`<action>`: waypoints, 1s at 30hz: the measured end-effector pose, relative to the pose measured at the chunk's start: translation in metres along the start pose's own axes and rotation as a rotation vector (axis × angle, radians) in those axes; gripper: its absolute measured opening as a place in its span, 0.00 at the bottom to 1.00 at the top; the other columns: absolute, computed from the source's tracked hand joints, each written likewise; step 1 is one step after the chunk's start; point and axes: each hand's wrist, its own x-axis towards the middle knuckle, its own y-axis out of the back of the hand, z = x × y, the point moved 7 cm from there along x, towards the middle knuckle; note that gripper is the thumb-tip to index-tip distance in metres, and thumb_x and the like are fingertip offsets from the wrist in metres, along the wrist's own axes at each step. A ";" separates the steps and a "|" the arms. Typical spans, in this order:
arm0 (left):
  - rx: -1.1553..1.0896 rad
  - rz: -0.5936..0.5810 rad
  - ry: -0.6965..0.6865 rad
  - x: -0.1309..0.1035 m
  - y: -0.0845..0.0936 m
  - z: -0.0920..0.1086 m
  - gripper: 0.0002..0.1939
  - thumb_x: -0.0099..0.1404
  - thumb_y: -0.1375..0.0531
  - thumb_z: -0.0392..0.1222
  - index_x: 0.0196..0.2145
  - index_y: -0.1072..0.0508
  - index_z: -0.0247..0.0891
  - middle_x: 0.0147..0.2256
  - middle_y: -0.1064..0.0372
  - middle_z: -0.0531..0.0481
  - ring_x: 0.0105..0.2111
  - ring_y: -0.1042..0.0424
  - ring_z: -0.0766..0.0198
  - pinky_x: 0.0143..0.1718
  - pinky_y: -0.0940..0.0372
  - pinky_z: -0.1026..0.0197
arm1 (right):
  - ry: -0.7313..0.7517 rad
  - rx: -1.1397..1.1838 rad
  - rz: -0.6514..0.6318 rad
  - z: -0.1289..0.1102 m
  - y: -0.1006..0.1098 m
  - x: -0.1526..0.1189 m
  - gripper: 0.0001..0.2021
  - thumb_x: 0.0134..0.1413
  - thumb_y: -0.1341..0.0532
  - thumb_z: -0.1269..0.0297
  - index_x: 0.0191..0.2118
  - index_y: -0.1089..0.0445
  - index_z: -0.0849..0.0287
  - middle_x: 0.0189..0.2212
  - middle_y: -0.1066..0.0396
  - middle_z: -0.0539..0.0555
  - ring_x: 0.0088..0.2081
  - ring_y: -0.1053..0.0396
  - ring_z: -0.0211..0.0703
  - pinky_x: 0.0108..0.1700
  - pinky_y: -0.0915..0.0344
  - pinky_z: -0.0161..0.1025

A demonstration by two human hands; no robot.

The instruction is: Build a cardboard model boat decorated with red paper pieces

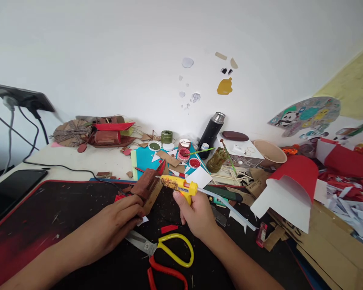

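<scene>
In my right hand (199, 213) is a yellow glue gun (178, 184), gripped by its handle, with a long clear glue stick (230, 206) trailing out of its back. Its nozzle points left, close to the top of a brown-painted cardboard piece (144, 183). My left hand (121, 219) has its fingers curled at the lower end of that piece and holds it; the fingertips are partly hidden. Below both hands lie scissors (153, 247) with one yellow and one red handle. A small red strip (169, 229) rests on the dark mat between the hands.
Paint pots (184, 154), a black thermos (211, 131) and a brown model boat (111, 139) stand along the wall. A black phone (15, 193) lies left. On the right are a red paper roll (296, 177), a lighter (261, 234) and cardboard sheets (329, 249). A black cable (69, 168) crosses the table.
</scene>
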 end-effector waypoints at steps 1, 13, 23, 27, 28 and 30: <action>-0.005 -0.009 -0.001 0.000 0.000 0.000 0.13 0.79 0.50 0.39 0.47 0.25 0.46 0.47 0.24 0.48 0.45 0.22 0.60 0.45 0.30 0.64 | 0.003 -0.013 -0.002 0.000 0.000 0.001 0.27 0.64 0.38 0.33 0.31 0.23 0.53 0.11 0.39 0.48 0.20 0.31 0.47 0.25 0.38 0.38; 0.008 0.026 -0.051 -0.001 0.000 0.000 0.12 0.79 0.49 0.36 0.48 0.26 0.45 0.49 0.24 0.47 0.46 0.21 0.61 0.45 0.30 0.66 | 0.016 -0.138 -0.028 0.000 -0.006 0.003 0.30 0.68 0.44 0.33 0.34 0.22 0.57 0.13 0.36 0.49 0.21 0.31 0.45 0.25 0.37 0.36; -0.004 0.027 -0.057 0.000 0.001 0.003 0.12 0.79 0.49 0.36 0.48 0.27 0.46 0.47 0.25 0.48 0.44 0.22 0.63 0.45 0.31 0.66 | 0.049 -0.227 -0.034 -0.002 -0.007 0.004 0.32 0.70 0.47 0.34 0.34 0.21 0.56 0.15 0.33 0.51 0.22 0.28 0.46 0.28 0.35 0.37; 0.005 0.024 -0.059 0.000 -0.001 0.002 0.12 0.79 0.49 0.35 0.48 0.27 0.46 0.47 0.25 0.48 0.44 0.22 0.63 0.44 0.31 0.67 | 0.060 -0.223 -0.025 -0.003 -0.006 0.005 0.32 0.71 0.47 0.34 0.34 0.21 0.57 0.16 0.31 0.52 0.23 0.27 0.47 0.28 0.35 0.38; 0.008 0.027 -0.064 0.000 -0.001 0.002 0.12 0.79 0.49 0.35 0.48 0.27 0.46 0.47 0.25 0.48 0.44 0.22 0.63 0.44 0.31 0.67 | 0.062 -0.225 -0.024 -0.003 -0.006 0.005 0.32 0.71 0.47 0.34 0.34 0.21 0.57 0.16 0.31 0.52 0.23 0.27 0.47 0.28 0.35 0.38; 0.014 0.040 -0.076 -0.001 -0.001 0.002 0.12 0.79 0.49 0.36 0.48 0.27 0.45 0.47 0.25 0.48 0.44 0.22 0.63 0.45 0.32 0.66 | 0.062 -0.235 -0.027 -0.003 -0.006 0.005 0.32 0.71 0.47 0.35 0.34 0.21 0.57 0.15 0.32 0.52 0.23 0.27 0.47 0.28 0.35 0.38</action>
